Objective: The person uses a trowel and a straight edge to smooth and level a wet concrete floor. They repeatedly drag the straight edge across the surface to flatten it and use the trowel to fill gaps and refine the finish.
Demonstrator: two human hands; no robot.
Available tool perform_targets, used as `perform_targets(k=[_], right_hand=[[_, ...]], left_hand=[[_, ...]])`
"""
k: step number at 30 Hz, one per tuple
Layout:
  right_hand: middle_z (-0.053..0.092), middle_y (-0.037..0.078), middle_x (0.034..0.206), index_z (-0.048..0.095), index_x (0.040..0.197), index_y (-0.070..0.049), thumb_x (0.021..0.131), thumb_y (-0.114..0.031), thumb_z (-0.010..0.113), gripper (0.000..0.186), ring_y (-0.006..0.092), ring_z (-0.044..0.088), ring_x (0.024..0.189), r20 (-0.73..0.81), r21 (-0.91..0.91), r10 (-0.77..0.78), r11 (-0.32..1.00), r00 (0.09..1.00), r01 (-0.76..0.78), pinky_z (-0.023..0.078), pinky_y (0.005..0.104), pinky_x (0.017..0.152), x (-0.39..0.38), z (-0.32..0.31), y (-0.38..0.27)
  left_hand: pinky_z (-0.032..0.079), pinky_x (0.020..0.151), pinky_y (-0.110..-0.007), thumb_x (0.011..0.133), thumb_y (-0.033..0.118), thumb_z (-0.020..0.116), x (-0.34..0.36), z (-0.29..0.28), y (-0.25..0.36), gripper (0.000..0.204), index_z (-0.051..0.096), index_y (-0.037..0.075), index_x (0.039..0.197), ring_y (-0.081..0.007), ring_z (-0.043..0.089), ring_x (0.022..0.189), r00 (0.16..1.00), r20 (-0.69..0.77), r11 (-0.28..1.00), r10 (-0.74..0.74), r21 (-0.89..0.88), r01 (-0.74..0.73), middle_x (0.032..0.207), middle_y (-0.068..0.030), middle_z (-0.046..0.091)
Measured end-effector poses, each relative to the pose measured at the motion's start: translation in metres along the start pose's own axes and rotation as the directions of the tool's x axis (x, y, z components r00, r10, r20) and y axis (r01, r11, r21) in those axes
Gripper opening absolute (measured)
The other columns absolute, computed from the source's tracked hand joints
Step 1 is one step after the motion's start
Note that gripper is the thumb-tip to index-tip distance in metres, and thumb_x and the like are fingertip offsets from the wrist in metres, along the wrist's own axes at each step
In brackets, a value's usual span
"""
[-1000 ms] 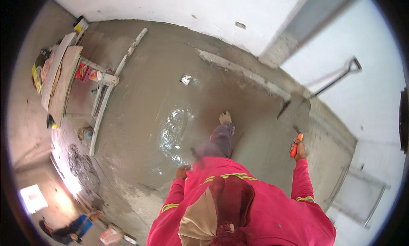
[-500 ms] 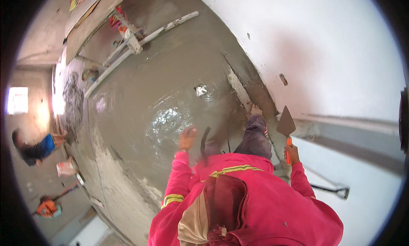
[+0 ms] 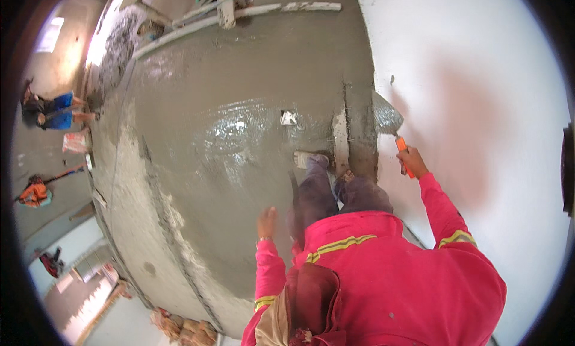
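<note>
My right hand grips the orange handle of a trowel, whose triangular blade is against the bottom of the white wall. My left hand is empty, fingers apart, held over the wet grey cement floor beside my legs. A small square metal piece sits in the cement. My bare feet stand by a rough pale strip near the wall's foot.
A long plank crosses the far floor near clutter. At left are another person in blue shorts, a bag, an orange tool and a window. Bundled sacks lie at lower left.
My view has swung toward the right-hand wall. My right hand has lifted the trowel forward to that wall. My left hand came up, then dropped slightly. My feet have moved beside the wall.
</note>
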State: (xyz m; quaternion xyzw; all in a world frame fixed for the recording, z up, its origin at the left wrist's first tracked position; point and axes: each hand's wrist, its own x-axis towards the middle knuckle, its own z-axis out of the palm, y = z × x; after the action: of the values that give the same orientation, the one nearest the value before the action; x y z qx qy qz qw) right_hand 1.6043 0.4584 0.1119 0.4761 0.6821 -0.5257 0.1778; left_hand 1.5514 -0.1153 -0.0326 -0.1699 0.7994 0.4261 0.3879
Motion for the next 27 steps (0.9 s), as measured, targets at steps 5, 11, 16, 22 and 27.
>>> perform_targets(k=[5,11,16,22,27], right_hand=[[0.049,0.002,0.059,0.050,0.082,-0.001,0.078,-0.016,0.058,0.018,0.0117,0.046,0.043,0.214,-0.196,-0.075,0.974,0.974,0.118,0.038,0.0285,0.039,0.092,0.054,-0.080],[0.052,0.004,0.061,0.050,0.079,-0.002,0.079,-0.019,0.060,0.020,0.0131,0.051,0.045,0.575,-0.421,0.028,0.867,0.818,0.266,0.040,0.0300,0.042,0.254,0.190,-0.111],[0.052,0.004,0.062,0.055,0.087,-0.002,0.078,-0.023,0.061,0.023,0.0136,0.051,0.046,0.828,-0.425,0.109,0.762,0.551,0.488,0.041,0.0306,0.042,0.374,0.362,-0.073],[0.059,0.009,0.076,0.055,0.102,-0.003,0.080,-0.024,0.057,0.030,0.0153,0.057,0.058,0.979,-0.171,0.079,0.825,0.190,0.538,0.045,0.0328,0.047,0.462,0.521,0.094],[0.056,0.009,0.076,0.051,0.100,-0.002,0.081,-0.022,0.057,0.028,0.0152,0.056,0.059,0.895,-0.442,0.431,0.823,0.114,0.357,0.043,0.0329,0.045,0.441,0.598,0.136]], left_hand=[[0.050,0.075,-0.033,0.085,0.045,0.061,0.071,0.036,0.071,0.053,0.058,0.001,0.116,-0.0225,0.064,0.092,0.986,-0.087,0.990,0.142,0.025,-0.140,0.104,-0.0143,0.065],[0.050,0.078,-0.035,0.087,0.037,0.061,0.157,0.072,0.167,0.043,0.059,0.004,0.114,-0.0261,0.066,0.091,0.942,-0.157,0.955,0.295,0.009,-0.297,0.100,-0.0149,0.067],[0.050,0.076,-0.038,0.085,0.033,0.063,0.269,0.116,0.188,0.039,0.059,0.007,0.114,-0.0308,0.065,0.090,0.877,-0.215,0.895,0.430,-0.023,-0.445,0.099,-0.0138,0.066],[0.049,0.078,-0.038,0.083,0.032,0.063,0.369,0.168,0.166,0.040,0.058,0.008,0.115,-0.0317,0.062,0.092,0.782,-0.329,0.839,0.529,0.064,-0.541,0.104,-0.0134,0.063],[0.048,0.076,-0.037,0.078,0.033,0.065,0.358,0.183,0.163,0.043,0.057,0.007,0.112,-0.0288,0.062,0.083,0.860,-0.125,0.818,0.495,0.402,-0.412,0.099,-0.0121,0.060]])
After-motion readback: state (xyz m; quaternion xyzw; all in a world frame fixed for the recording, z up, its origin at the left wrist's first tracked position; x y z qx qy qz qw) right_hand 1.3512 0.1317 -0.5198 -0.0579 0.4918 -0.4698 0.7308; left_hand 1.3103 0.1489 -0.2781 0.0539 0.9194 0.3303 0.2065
